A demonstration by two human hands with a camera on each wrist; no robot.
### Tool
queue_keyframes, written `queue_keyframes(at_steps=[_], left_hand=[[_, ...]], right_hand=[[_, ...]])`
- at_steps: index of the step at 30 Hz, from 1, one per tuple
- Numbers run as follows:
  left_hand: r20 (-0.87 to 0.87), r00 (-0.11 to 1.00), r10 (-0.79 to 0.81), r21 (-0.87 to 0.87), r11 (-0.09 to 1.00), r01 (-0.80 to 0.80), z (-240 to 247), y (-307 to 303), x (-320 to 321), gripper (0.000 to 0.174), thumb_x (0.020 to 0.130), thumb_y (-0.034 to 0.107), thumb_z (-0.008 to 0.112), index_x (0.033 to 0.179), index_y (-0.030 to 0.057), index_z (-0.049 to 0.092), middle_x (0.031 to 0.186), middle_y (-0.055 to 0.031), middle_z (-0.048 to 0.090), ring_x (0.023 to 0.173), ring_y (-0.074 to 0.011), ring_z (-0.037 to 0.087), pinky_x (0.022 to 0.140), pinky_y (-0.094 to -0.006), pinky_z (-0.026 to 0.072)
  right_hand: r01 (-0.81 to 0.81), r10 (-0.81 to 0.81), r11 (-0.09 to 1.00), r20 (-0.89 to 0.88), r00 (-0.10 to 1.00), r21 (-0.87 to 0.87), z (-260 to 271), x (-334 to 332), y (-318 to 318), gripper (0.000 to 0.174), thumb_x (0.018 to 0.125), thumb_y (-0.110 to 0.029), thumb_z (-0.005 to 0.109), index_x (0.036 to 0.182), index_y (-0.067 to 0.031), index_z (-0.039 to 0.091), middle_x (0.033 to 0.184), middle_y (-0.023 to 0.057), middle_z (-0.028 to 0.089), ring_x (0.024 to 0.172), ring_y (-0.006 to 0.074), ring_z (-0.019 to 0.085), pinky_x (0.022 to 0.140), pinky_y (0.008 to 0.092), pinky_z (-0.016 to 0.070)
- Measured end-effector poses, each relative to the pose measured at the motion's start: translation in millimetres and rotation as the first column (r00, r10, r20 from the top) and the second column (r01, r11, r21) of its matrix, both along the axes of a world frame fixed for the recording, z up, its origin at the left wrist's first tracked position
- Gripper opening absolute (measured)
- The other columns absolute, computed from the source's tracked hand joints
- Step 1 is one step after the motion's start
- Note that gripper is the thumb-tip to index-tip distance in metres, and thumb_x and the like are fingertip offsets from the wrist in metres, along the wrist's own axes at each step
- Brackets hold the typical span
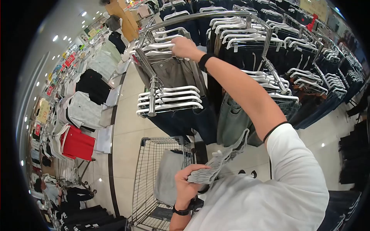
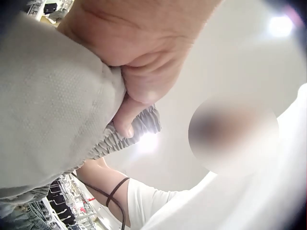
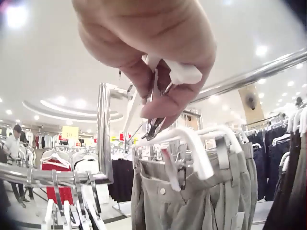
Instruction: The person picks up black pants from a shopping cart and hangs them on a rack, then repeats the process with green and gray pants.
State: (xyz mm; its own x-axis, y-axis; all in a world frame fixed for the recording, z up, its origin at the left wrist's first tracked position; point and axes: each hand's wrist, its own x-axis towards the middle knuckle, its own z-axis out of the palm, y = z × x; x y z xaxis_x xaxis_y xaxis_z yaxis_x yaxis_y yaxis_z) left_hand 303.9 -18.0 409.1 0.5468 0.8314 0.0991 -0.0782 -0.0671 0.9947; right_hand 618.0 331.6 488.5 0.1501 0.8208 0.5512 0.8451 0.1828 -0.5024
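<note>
My left hand (image 1: 187, 183) grips the gathered elastic waistband of a pair of light grey pants (image 1: 206, 174), close to my white shirt. In the left wrist view, the thumb presses on the ribbed waistband (image 2: 144, 122) and pale cloth fills the left side. My right arm reaches out to the rack, where my right hand (image 1: 185, 48) holds a white clip hanger (image 3: 184, 74). Its metal clip (image 3: 153, 122) shows between my fingers in the right wrist view. Just below hang grey-brown trousers (image 3: 192, 196) on white hangers, with a button at the waist.
A wire shopping cart (image 1: 135, 192) stands below, with a light grey garment (image 1: 165, 177) inside. Chrome rack rails (image 1: 200, 16) surround the reach. Dark jeans (image 1: 181, 121) hang on a lower arm. At left, tops such as a red one (image 1: 78, 142) line the tiled aisle (image 1: 123, 115).
</note>
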Motion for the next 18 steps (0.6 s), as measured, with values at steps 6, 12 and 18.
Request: queue_keyframes(at_steps=[6,12,18], left_hand=[[-0.068,0.998,0.01,0.055,0.998,-0.006,-3,11,3,0.025,0.077,-0.006,0.066,0.099,-0.0002,0.077,0.1,-0.0081,0.073,0.107,-0.0184,0.068,0.096,-0.0302,0.0504],[0.254,0.963,-0.093,0.171,0.984,0.05,-4,24,30,0.009,0.088,0.004,0.07,0.095,-0.0009,0.073,0.141,-0.02,0.051,0.131,-0.039,0.058,0.113,-0.0488,0.0428],[0.234,0.955,-0.18,0.146,0.978,0.148,2,25,47,0.01,0.092,0.006,0.07,0.098,-0.0009,0.072,0.147,-0.0188,0.049,0.133,-0.0422,0.057,0.112,-0.0481,0.0448]], right_hand=[[-0.121,0.074,0.981,-0.28,0.957,-0.153,31,49,-65,0.023,0.086,-0.02,0.064,0.089,-0.001,0.075,0.081,0.0096,0.076,0.058,0.0241,0.071,0.058,0.036,0.0599],[-0.252,0.194,0.965,-0.456,0.868,-0.068,15,80,-175,0.02,0.095,-0.015,0.06,0.096,0.0029,0.069,0.086,0.0095,0.075,0.068,0.0162,0.071,0.053,0.0295,0.057],[-0.365,0.292,0.93,-0.53,0.796,-0.035,20,82,-202,0.019,0.101,-0.018,0.058,0.099,-0.0027,0.069,0.091,0.0042,0.073,0.076,0.011,0.069,0.053,0.0265,0.0568]])
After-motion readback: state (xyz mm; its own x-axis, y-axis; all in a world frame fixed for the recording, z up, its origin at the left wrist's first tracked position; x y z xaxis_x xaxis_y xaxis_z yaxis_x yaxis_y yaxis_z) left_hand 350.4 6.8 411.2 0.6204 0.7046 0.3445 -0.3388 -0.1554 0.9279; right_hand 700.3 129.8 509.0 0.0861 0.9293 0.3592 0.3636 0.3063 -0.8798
